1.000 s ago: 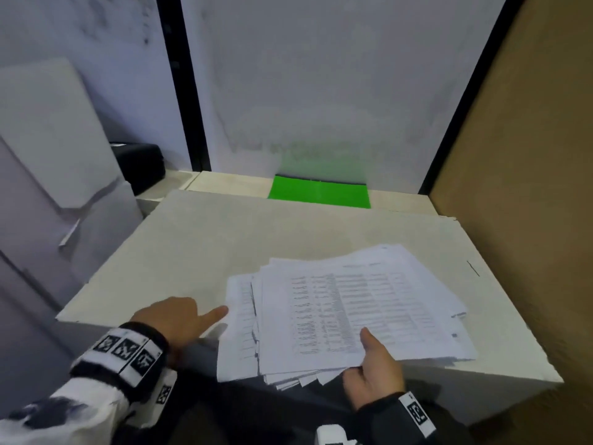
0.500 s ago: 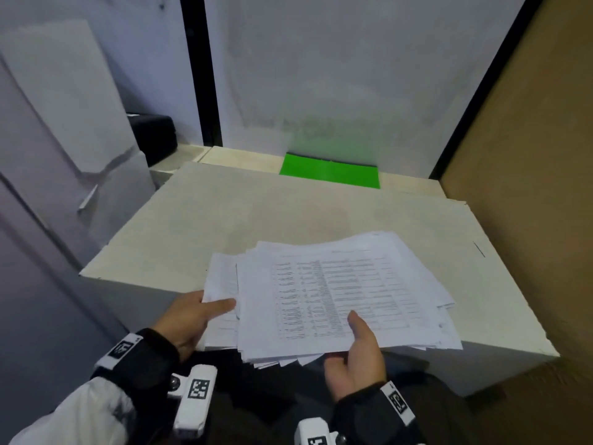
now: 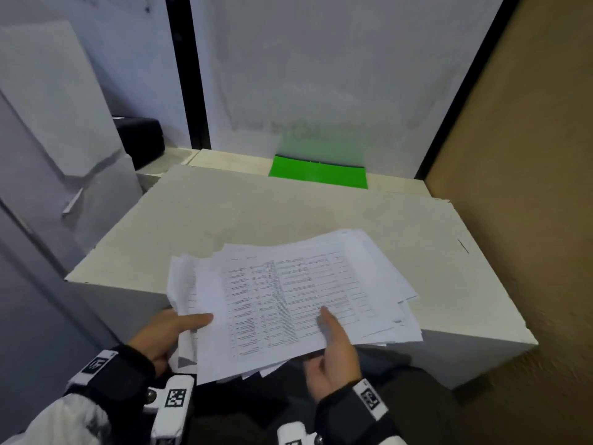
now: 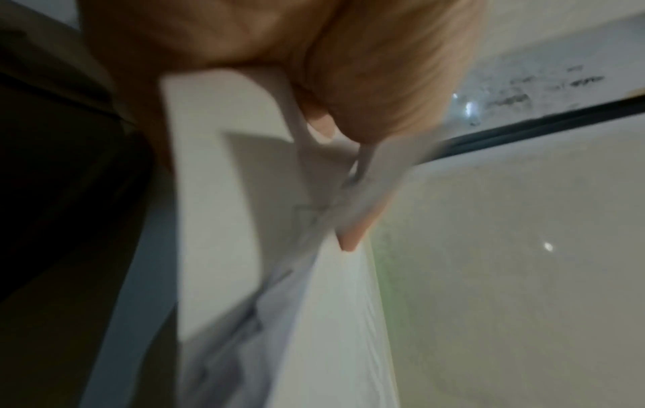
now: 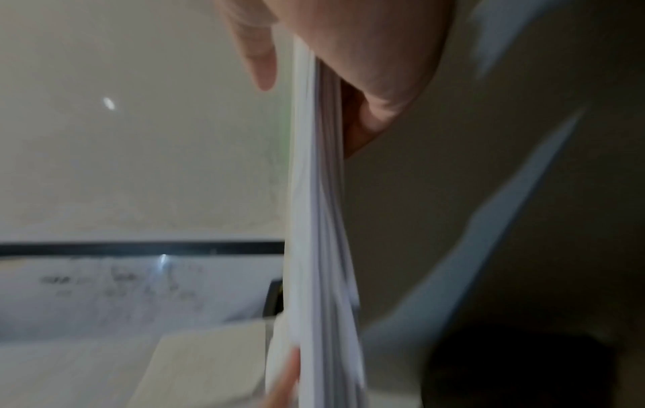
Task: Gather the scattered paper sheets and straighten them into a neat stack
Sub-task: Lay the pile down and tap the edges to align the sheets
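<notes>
— While the loose pile of white printed paper sheets point(image 3: 298, 303) hangs partly over the near edge of the pale rectangular tabletop point(image 3: 263, 213), who is holding it?

— Both hands. The right hand point(image 3: 333, 354) grasps the pile's near edge, thumb lying on the top sheet's printed table and fingers underneath; the right wrist view shows the sheets point(image 5: 317, 193) edge-on, pinched between thumb and fingers.

— And the left hand point(image 3: 163, 335)?

— It grips the pile's left near corner, thumb pressed on top of the lower sheets that stick out leftward. In the left wrist view, blurred, the fingers curl round the paper edges point(image 4: 335, 276).

— Is the pile straight?

— No. The sheets are fanned, with corners poking out at the pile's left, near and right sides. The far part of the pile lies above the tabletop; whether it touches it, I cannot tell.

— Anything else around the pile?

— A bright green flat rectangle point(image 3: 317, 175) lies beyond it at the tabletop's far edge, against the white wall point(image 3: 321, 75). A black box-like object point(image 3: 141, 139) sits far left of the pile, and a brown panel point(image 3: 519, 187) stands to its right.
</notes>
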The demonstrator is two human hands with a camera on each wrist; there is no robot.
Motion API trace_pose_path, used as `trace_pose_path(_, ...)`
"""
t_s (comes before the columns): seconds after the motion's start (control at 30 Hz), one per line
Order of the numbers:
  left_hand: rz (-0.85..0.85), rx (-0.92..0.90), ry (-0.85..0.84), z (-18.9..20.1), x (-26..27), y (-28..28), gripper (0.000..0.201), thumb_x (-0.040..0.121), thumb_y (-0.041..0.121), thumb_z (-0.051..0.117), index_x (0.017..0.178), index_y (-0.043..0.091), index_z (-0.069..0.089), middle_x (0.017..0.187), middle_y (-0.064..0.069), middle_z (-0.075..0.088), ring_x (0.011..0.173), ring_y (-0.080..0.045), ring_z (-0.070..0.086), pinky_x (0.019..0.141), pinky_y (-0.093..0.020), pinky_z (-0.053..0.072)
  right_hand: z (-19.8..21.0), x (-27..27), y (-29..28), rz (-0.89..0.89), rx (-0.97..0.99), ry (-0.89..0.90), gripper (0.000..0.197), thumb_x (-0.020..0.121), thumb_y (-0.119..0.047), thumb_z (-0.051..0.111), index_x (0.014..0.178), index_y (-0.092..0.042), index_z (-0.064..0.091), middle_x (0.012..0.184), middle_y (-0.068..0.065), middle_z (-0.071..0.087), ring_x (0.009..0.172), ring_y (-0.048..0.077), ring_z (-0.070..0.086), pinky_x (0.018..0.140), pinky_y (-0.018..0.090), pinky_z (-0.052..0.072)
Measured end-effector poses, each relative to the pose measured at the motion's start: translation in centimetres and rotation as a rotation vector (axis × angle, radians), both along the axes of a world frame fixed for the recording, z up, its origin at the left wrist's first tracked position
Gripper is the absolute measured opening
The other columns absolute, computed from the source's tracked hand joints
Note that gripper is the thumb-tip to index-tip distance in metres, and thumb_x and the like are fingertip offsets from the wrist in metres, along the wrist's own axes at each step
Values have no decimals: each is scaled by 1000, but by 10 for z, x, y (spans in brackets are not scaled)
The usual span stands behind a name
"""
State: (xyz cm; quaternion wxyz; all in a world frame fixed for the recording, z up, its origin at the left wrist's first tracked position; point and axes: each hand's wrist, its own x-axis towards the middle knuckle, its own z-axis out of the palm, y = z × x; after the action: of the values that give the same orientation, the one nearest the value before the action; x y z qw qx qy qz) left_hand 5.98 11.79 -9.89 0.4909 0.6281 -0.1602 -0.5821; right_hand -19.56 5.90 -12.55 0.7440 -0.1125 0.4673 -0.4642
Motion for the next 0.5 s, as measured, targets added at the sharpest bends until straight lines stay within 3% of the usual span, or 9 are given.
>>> trace_pose_path(0.07,28,-8,11,-3,6,1,54,71,-1,73,124,-2,61,113,-23,72,106,-43,68,102,-59,46,1,-22,-18,-91,-8,127,55,89,-28,74,134,-3,57,113,9,69,98,29,69,86,41,58)
trace_pose_path(0.1,29,-5,23,-3,8,1,54,72,-1,73,125,-1,61,114,-23,72,106,-43,68,99,-57,49,2,-36,-24,-111,-15,182,51,89,-27,74,130,-2,57,105,8,67,90,26,67,78,37,57)
trace_pose_path(0.17,16,21,39,-3,9,1,52,73,-1,72,124,-1,61,113,-24,72,101,-41,70,86,-52,57,8,-57,-34,-136,-34,242,33,89,-19,75,117,-7,62,97,8,70,82,25,68,67,32,53)
trace_pose_path(0.2,7,31,47,-2,8,0,51,74,-2,71,124,-1,61,113,-24,72,99,-41,71,78,-49,60,12,-66,-40,-137,-42,246,32,87,-13,76,118,-10,66,102,9,75,87,27,72,65,31,53)
trace_pose_path(0.23,2,31,64,-1,9,0,50,75,-2,69,124,-1,61,113,-25,71,97,-41,72,72,-47,62,19,-74,-46,-112,-20,197,36,86,-8,75,121,-14,67,112,9,76,96,29,73,68,32,54)
trace_pose_path(0.3,-11,14,89,2,15,-1,44,81,-4,65,124,-1,60,114,-26,71,93,-40,73,66,-46,62,36,-93,-64,-46,-16,109,37,88,-4,70,123,-15,67,131,11,69,116,32,66,87,37,53)
trace_pose_path(0.37,-16,6,99,4,24,0,42,84,-6,60,126,0,59,114,-26,71,92,-40,73,62,-46,62,57,-115,-79,-59,-84,120,22,93,-16,63,112,-8,67,124,14,66,110,35,64,90,42,49)
trace_pose_path(0.43,-49,11,103,7,33,1,44,85,-6,59,128,0,57,115,-27,70,96,-42,71,64,-48,62,72,-132,-92,17,-75,126,40,90,-33,64,117,-3,65,114,17,66,102,36,65,85,42,53)
trace_pose_path(0.5,-92,24,98,10,41,3,49,82,-4,68,129,-1,56,117,-27,69,98,-44,70,69,-49,62,81,-134,-108,195,-78,228,51,84,-42,69,119,-5,65,105,18,67,92,36,68,78,41,58)
